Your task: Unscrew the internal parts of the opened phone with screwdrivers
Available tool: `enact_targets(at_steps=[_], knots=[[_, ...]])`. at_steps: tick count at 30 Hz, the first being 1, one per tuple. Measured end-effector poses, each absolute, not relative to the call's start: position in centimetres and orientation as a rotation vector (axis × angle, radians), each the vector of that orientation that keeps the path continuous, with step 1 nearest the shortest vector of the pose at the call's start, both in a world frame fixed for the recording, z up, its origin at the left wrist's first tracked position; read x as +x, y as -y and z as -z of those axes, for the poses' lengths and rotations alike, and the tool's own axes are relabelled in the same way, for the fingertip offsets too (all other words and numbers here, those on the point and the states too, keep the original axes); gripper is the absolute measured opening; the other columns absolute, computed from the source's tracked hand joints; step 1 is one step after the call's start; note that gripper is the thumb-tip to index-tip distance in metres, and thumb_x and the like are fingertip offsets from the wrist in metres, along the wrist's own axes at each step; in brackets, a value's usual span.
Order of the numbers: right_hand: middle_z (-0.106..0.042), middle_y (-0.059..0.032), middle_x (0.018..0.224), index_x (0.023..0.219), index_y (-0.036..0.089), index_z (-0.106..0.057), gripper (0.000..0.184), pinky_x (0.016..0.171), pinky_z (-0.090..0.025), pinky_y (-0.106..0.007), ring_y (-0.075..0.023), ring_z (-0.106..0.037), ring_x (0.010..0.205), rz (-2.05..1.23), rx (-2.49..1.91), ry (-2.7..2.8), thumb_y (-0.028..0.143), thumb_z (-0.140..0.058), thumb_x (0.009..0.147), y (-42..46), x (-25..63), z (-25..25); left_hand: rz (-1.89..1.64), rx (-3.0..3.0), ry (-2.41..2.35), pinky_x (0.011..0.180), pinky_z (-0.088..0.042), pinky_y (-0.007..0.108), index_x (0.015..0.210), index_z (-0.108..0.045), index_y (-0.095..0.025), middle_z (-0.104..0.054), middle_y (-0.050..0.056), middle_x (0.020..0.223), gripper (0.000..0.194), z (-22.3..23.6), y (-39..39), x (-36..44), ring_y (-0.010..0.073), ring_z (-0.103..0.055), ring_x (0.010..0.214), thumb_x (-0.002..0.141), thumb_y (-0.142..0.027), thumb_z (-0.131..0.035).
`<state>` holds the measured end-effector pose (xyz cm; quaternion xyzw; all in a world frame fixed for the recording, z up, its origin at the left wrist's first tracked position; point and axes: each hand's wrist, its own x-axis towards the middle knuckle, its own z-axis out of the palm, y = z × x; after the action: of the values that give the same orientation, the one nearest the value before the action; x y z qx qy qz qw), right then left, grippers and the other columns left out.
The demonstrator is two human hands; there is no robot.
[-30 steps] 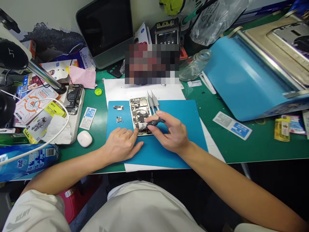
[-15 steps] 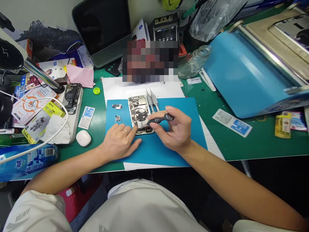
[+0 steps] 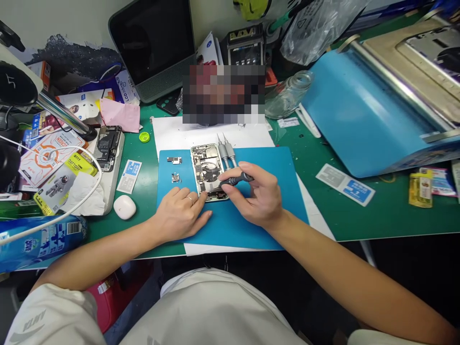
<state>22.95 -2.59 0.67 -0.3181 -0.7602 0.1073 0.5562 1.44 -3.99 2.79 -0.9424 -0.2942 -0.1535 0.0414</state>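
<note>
An opened phone lies on the blue mat with its inner parts showing. My left hand rests at its lower left, index fingertip on the phone's edge and thumb held apart. My right hand pinches a dark-handled screwdriver between thumb and fingers, tilted low over the phone's lower right part. Its tip is too small to make out. Two grey screwdrivers lie beside the phone's upper right. Left of the phone sit two small metal phone parts, one above the other.
Another opened phone lies on a white box at left, near a white earbud case. A lamp post and white cable cross that side. A glass jar and a blue-covered machine stand at back right.
The screwdriver and my right hand have shifted very slightly, with the handle's end tipped a little lower. My left hand stays at the phone's edge.
</note>
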Motion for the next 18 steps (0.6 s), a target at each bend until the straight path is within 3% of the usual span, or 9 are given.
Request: enact_targets(at_steps=[18], knots=[[-0.078, -0.0059, 0.099, 0.149, 0.030, -0.037, 0.073, 0.071, -0.064, -0.038, -0.0214, -0.074, 0.083, -0.173, -0.819, 1.845, 0.008, -0.069, 0.087, 2.73, 23.05, -0.86, 0.507, -2.871, 0.870, 0.057, -0.035, 0.037, 0.119, -0.065, -0.004, -0.065, 0.006, 0.075, 0.044, -2.70, 4.03, 1.49, 0.0206, -0.059, 0.067, 0.103, -0.040, -0.047]])
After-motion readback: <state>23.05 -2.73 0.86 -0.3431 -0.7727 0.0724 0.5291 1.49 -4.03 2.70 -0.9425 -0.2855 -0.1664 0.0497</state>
